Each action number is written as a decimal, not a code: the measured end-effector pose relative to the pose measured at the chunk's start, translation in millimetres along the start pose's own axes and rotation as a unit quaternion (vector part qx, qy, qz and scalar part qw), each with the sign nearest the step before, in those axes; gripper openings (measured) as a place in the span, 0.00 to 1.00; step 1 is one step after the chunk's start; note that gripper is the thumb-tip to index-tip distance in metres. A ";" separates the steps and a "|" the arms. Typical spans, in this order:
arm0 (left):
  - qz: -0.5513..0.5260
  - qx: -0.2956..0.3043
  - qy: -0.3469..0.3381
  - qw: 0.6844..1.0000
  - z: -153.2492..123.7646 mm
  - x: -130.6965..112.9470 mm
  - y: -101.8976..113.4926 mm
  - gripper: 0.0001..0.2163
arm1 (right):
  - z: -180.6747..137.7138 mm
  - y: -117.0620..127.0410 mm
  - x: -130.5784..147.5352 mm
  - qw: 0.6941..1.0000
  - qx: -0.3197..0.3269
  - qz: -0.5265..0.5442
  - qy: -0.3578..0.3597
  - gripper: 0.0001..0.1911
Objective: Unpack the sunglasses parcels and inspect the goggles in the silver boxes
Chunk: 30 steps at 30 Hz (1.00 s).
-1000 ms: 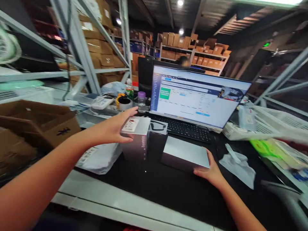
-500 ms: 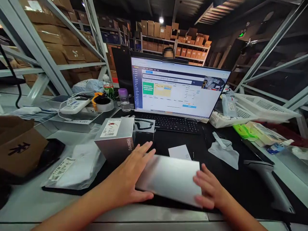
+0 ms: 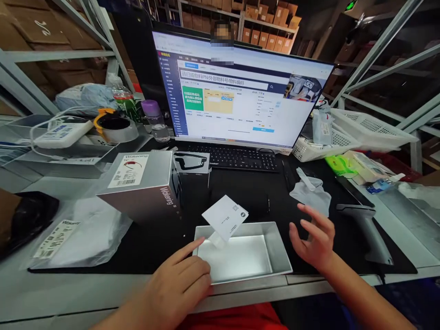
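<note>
A shallow silver box (image 3: 237, 261) lies with its open side up at the front of the black mat, its inside bare metal-grey. My left hand (image 3: 182, 284) is closed at the box's left end, index finger stretched along the rim and other fingers curled; its thumb is hidden. A white printed card (image 3: 225, 215) lies slanted over the far rim, partly over the inside. By its lower corner is a small pale piece that I cannot make out. To the right of the box my right hand (image 3: 314, 236) hovers open, fingers apart, holding nothing.
Left stands a taller silver-grey box (image 3: 140, 183) with a label, beside a clear bag (image 3: 92, 229) of white material. A monitor (image 3: 237, 91) and keyboard (image 3: 240, 158) stand behind. On the right lie a crumpled white pouch (image 3: 311, 190), a handheld scanner (image 3: 367, 233) and white baskets (image 3: 371, 130).
The silver box, earlier showing a plain closed face between both hands, now shows its open inside. My right hand has come away from it. The view has tipped downward.
</note>
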State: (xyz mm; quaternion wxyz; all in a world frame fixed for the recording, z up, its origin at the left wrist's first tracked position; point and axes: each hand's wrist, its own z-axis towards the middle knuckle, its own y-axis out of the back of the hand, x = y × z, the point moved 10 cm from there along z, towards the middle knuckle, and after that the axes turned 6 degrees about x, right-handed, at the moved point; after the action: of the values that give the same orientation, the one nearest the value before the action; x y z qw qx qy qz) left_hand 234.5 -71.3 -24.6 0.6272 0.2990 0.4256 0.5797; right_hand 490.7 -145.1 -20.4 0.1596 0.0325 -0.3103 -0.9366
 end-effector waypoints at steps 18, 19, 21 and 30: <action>0.055 0.001 0.022 0.998 0.2 13.1 -16.6 0.11 | 84.6 -92.2 -4.3 0.891 0.219 0.311 -0.246 0.12; 0.059 -0.003 0.019 0.998 0.5 14.0 -17.2 0.11 | 80.1 -94.6 -8.2 0.873 0.236 0.322 -0.279 0.15; 0.071 -0.014 0.011 0.997 2.1 15.3 -17.4 0.11 | 75.7 -101.2 -2.4 0.862 0.299 0.303 -0.274 0.16; 0.105 -0.009 -0.011 0.994 12.3 15.2 -17.7 0.12 | 71.7 -128.3 67.2 0.856 0.511 0.067 0.037 0.30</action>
State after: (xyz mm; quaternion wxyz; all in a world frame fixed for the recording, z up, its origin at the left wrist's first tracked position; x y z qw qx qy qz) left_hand 253.2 -57.6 -37.2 0.5706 0.3425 0.3795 0.6427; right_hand 379.8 -28.6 -36.0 0.1947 0.1235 -0.7407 -0.6310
